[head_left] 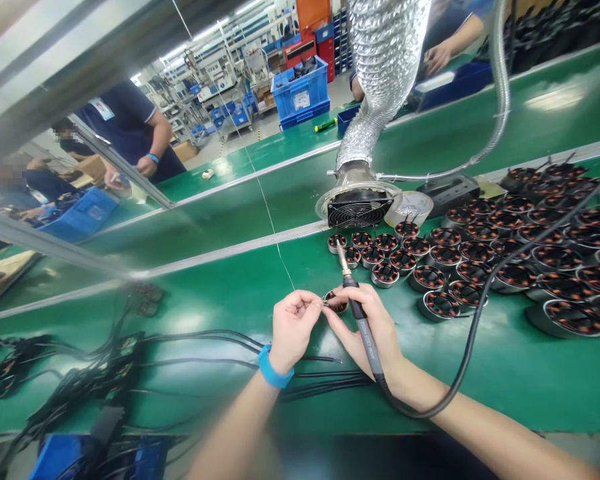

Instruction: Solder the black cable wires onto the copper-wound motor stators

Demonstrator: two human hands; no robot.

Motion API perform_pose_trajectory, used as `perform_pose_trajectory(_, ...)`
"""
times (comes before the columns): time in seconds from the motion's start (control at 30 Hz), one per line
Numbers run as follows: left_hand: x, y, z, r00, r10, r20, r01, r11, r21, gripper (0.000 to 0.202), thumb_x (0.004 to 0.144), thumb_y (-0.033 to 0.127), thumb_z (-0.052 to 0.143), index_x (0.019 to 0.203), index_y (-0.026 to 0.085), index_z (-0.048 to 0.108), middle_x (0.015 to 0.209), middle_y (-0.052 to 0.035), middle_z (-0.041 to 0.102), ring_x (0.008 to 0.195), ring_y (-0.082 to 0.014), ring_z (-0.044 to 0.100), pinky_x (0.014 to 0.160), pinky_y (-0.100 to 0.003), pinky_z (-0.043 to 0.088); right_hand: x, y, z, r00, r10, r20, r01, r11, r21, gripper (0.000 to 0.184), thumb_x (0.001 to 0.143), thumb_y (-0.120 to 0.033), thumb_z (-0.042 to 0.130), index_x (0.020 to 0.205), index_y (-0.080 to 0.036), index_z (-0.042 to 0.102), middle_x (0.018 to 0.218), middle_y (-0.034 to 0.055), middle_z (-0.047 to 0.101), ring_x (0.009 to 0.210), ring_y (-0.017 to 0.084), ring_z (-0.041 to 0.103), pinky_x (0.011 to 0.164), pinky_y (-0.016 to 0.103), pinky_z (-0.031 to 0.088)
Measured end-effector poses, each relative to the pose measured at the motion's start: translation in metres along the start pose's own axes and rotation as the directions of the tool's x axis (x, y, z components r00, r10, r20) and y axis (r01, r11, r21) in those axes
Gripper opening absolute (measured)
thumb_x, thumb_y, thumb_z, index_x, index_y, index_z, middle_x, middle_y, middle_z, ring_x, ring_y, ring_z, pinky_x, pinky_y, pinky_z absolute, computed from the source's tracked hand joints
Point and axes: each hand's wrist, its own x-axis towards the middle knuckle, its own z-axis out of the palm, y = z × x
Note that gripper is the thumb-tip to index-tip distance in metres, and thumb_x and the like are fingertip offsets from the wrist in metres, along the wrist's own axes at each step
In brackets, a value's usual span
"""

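My right hand (pixel 380 327) is closed round a soldering iron (pixel 367 340), whose metal tip points away from me toward the small wound motor stators. A thin solder wire (pixel 267 207) hangs from above and runs down to my left hand (pixel 295 327), where the fingers are pinched together; the wire's end is hidden by them. Between both hands sits one small stator (pixel 337 303) in a metal ring, with copper windings, partly covered by my right fingers. The fingertips of both hands nearly meet at its left edge. A blue band (pixel 275 368) circles my left wrist.
Rows of wound stators (pixel 475 252) fill the right side. Ahead stands a black fan grille (pixel 359 212) under a silver duct (pixel 380 67), beside a round clear tub (pixel 410 208). Black cables (pixel 95 373) lie at left. Co-workers (pixel 130 127) are beyond the partition.
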Motion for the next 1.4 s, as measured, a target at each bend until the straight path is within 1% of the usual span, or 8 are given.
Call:
perform_pose_trajectory(0.13, -0.002, 0.0, -0.001, 0.996, -0.038, 0.079, 0.038, 0.999, 0.013, 0.014, 0.076, 0.027, 0.071, 0.075, 0.014, 0.065, 0.071, -0.0024, 0.065, 0.067, -0.0125, 0.057, 0.065, -0.024, 0.047, 0.005, -0.001, -0.004, 0.994, -0.099, 0.043, 0.1, 0.995, -0.022, 0.038, 0.089, -0.015, 0.068, 0.12, -0.03, 0.053, 0.118, 0.0083, 0.06, 0.112, 0.024, 0.063, 0.093, 0.042, 0.058)
perform_pose_trajectory(0.33, -0.004, 0.004, -0.01, 0.966, -0.103, 0.236, 0.083, 0.992, 0.091, 0.018, 0.081, 0.031, 0.07, 0.077, 0.014, 0.067, 0.071, -0.0015, 0.062, 0.065, -0.0117, 0.052, 0.063, -0.024, 0.041, 0.007, 0.002, -0.009, 0.986, -0.143, 0.08, 0.142, 0.99, 0.023, 0.028, 0.092, -0.007, 0.06, 0.111, -0.028, 0.057, 0.109, 0.0063, 0.061, 0.104, 0.02, 0.065, 0.09, 0.037, 0.058)
perform_pose_trajectory(0.5, 0.002, 0.009, -0.025, 0.911, -0.088, 0.403, -0.008, 0.973, 0.23, 0.023, 0.087, 0.036, 0.068, 0.078, 0.015, 0.07, 0.072, -0.0025, 0.061, 0.075, -0.0148, 0.051, 0.074, -0.027, 0.041, 0.003, 0.007, -0.015, 0.984, -0.089, 0.157, 0.088, 0.996, 0.009, 0.024, 0.093, -0.009, 0.059, 0.109, -0.026, 0.057, 0.1, 0.0045, 0.062, 0.098, 0.018, 0.066, 0.086, 0.031, 0.059)
perform_pose_trajectory(0.6, 0.003, 0.007, -0.024, 0.866, -0.204, 0.456, 0.16, 0.978, 0.134, 0.028, 0.089, 0.042, 0.065, 0.081, 0.015, 0.065, 0.065, 0.0012, 0.054, 0.062, -0.0106, 0.044, 0.063, -0.024, 0.036, 0.0, 0.008, -0.014, 0.979, -0.104, 0.173, 0.108, 0.994, -0.012, 0.025, 0.093, -0.007, 0.058, 0.111, -0.025, 0.056, 0.101, 0.0045, 0.06, 0.097, 0.016, 0.066, 0.083, 0.027, 0.058)
perform_pose_trajectory(0.7, 0.002, 0.002, -0.017, 0.885, -0.253, 0.39, 0.252, 0.966, 0.054, 0.03, 0.086, 0.043, 0.067, 0.079, 0.014, 0.061, 0.062, 0.0036, 0.049, 0.055, -0.0075, 0.036, 0.057, -0.023, 0.031, -0.002, 0.009, -0.012, 0.976, -0.117, 0.185, 0.124, 0.992, -0.031, 0.026, 0.094, -0.006, 0.056, 0.112, -0.024, 0.056, 0.104, 0.0053, 0.059, 0.098, 0.015, 0.065, 0.084, 0.024, 0.056)
perform_pose_trajectory(0.93, 0.007, -0.006, -0.009, 0.96, -0.206, 0.188, 0.206, 0.978, 0.02, 0.02, 0.081, 0.031, 0.067, 0.073, 0.014, 0.06, 0.066, 0.0022, 0.053, 0.057, -0.0072, 0.038, 0.057, -0.022, 0.031, 0.007, 0.008, -0.028, 0.997, -0.05, 0.052, 0.055, 0.994, -0.095, 0.03, 0.096, -0.011, 0.056, 0.123, -0.024, 0.06, 0.095, 0.0015, 0.067, 0.081, 0.011, 0.068, 0.078, 0.022, 0.055)
perform_pose_trajectory(1.1, 0.009, -0.009, -0.008, 0.958, -0.216, 0.19, 0.219, 0.976, 0.006, 0.021, 0.08, 0.032, 0.068, 0.073, 0.014, 0.062, 0.064, 0.0021, 0.053, 0.056, -0.0073, 0.038, 0.058, -0.022, 0.032, 0.011, 0.006, -0.047, 0.994, -0.105, -0.023, 0.099, 0.975, -0.201, 0.023, 0.095, -0.014, 0.057, 0.112, -0.024, 0.069, 0.075, -0.003, 0.069, 0.063, 0.01, 0.063, 0.064, 0.023, 0.051)
perform_pose_trajectory(1.4, 0.01, -0.01, -0.007, 0.962, -0.213, 0.171, 0.218, 0.976, -0.011, 0.017, 0.08, 0.028, 0.066, 0.072, 0.014, 0.063, 0.062, 0.0021, 0.051, 0.055, -0.007, 0.037, 0.056, -0.022, 0.032, 0.014, 0.001, -0.047, 0.975, -0.214, 0.05, 0.219, 0.964, -0.15, 0.023, 0.092, -0.008, 0.05, 0.094, -0.021, 0.069, 0.073, -0.0029, 0.068, 0.058, 0.009, 0.058, 0.058, 0.025, 0.046)
